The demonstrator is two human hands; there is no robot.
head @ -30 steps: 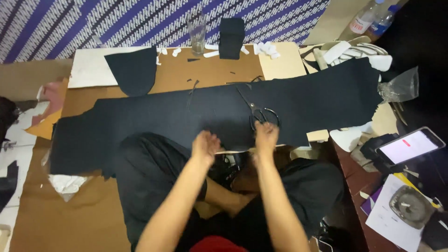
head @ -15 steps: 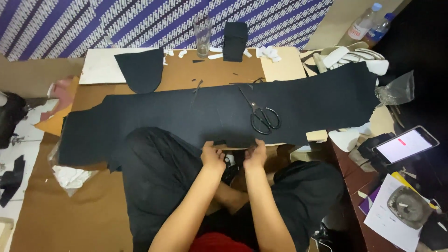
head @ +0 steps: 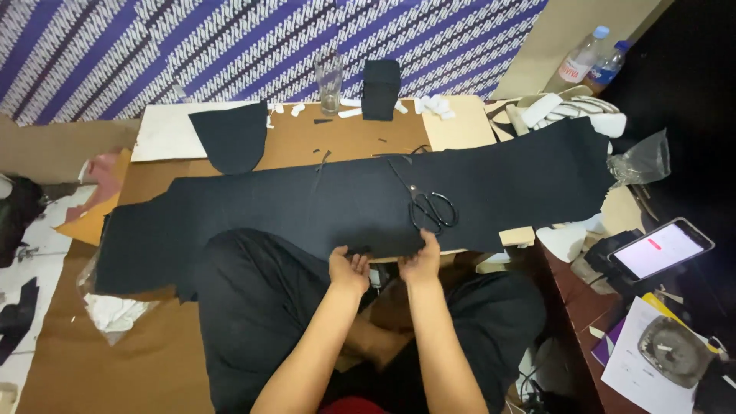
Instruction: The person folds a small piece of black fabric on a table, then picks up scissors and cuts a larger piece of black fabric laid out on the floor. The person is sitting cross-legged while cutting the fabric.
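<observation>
1. Long dark cloth strip [head: 307, 211] is lying on brown paper [head: 153, 360], its long axis running left to right, away from the person's lap.
2. Left hand [head: 349, 270] is pinching the strip's near edge, fingers narrow.
3. Right hand [head: 420, 264], just right of the left, is gripping the same edge, fingers curled.
4. Black scissors [head: 431, 208] are resting on the strip, nearer the right hand.
</observation>
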